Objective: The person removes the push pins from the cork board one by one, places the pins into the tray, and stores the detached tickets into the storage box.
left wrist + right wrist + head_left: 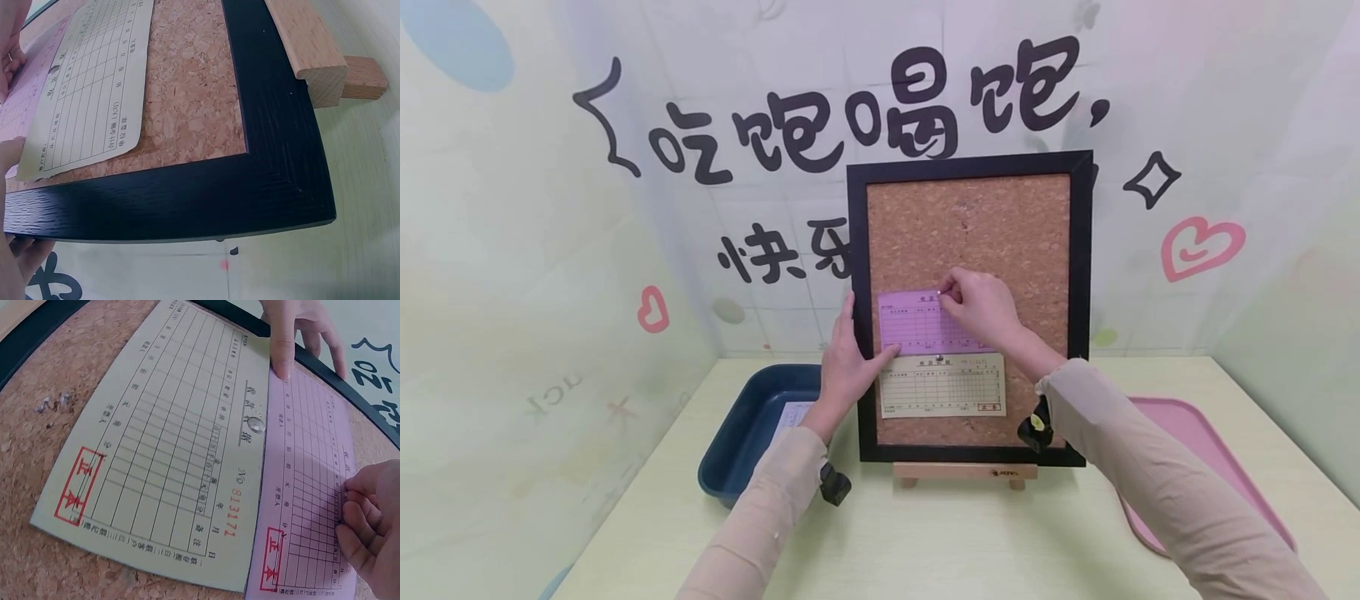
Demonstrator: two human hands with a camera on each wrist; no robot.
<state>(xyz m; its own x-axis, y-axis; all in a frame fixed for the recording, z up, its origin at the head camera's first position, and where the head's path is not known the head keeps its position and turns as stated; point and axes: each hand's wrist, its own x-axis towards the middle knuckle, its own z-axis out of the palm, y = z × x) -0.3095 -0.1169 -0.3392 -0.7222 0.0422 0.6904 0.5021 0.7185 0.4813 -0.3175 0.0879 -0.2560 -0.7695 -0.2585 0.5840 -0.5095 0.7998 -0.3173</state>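
Observation:
A black-framed cork board (970,225) stands upright on a small wooden easel (955,471). On it, a pink receipt slip (917,323) lies flat just above a cream receipt slip (940,393), whose top edge bears a shiny thumbtack (255,425). My left hand (847,367) grips the board's left side, thumb pressing the pink slip's lower left corner, fingers reaching behind the frame. At the pink slip's top edge, my right hand (987,307) pinches a small thumbtack (938,292), mostly hidden by the curled fingertips.
To the left of the board sits a dark blue bin (730,450) with a white printed paper (792,417) inside. A pink tray (1195,442) lies at the right, partly behind the right sleeve. The lettered wall (775,317) rises close behind the board.

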